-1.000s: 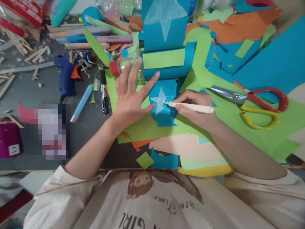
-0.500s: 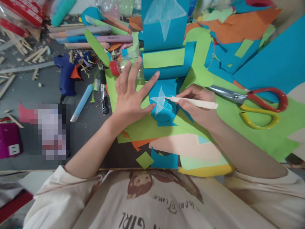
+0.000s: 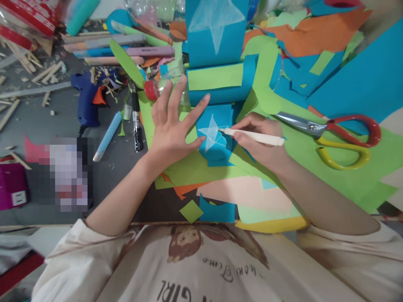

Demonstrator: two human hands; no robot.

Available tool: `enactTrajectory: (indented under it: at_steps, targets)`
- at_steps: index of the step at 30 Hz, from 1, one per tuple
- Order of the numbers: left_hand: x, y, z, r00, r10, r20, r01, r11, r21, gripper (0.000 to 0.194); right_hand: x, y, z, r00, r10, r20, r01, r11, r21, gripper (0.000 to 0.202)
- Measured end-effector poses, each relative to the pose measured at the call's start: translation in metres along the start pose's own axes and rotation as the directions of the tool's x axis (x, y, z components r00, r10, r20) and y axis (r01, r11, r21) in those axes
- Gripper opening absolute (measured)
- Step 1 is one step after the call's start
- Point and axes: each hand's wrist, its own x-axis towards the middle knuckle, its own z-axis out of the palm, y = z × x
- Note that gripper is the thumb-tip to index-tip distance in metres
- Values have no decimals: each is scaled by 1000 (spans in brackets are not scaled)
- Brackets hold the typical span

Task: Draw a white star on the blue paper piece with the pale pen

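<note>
My left hand lies flat with its fingers spread, pressing on green paper and the left edge of a small blue paper piece. A white star is drawn on that blue piece. My right hand grips a white crayon-like stick whose tip touches the star's right side. Behind the star stands a blue paper roll with a green band, and above it a blue sheet bearing a larger white star.
Red-and-yellow scissors lie to the right on green paper. A blue glue gun, a black marker, a light blue stick and wooden sticks lie on the left. Coloured paper scraps cover the far side.
My right hand lifted the stick's tip slightly up along the star's right side, then shifted a little. My left hand stayed put.
</note>
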Motion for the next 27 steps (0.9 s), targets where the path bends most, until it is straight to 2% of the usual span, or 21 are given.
enactTrajectory:
  at_steps: [4, 9, 14, 21, 27]
  targets:
    - [-1, -1, 0, 1000, 4, 1, -4, 1000, -9, 68, 0, -1, -1, 1000, -9, 28, 10, 999, -43, 16]
    - [0, -2, 0, 1000, 11, 6, -11, 1000, -16, 72, 1, -4, -3, 996, 10, 87, -2, 996, -88, 23]
    - [0, -1, 0, 1000, 0, 9, 0, 1000, -13, 73, 1, -5, -4, 987, -41, 154, 49, 998, -46, 25]
    - [-1, -3, 1, 1000, 9, 0, -9, 1000, -17, 74, 0, -2, 0, 998, 46, -38, -45, 998, 41, 22]
    - [0, -1, 0, 1000, -5, 19, 6, 1000, -25, 71, 0, -3, 0, 1000, 4, -1, -4, 1000, 1, 24]
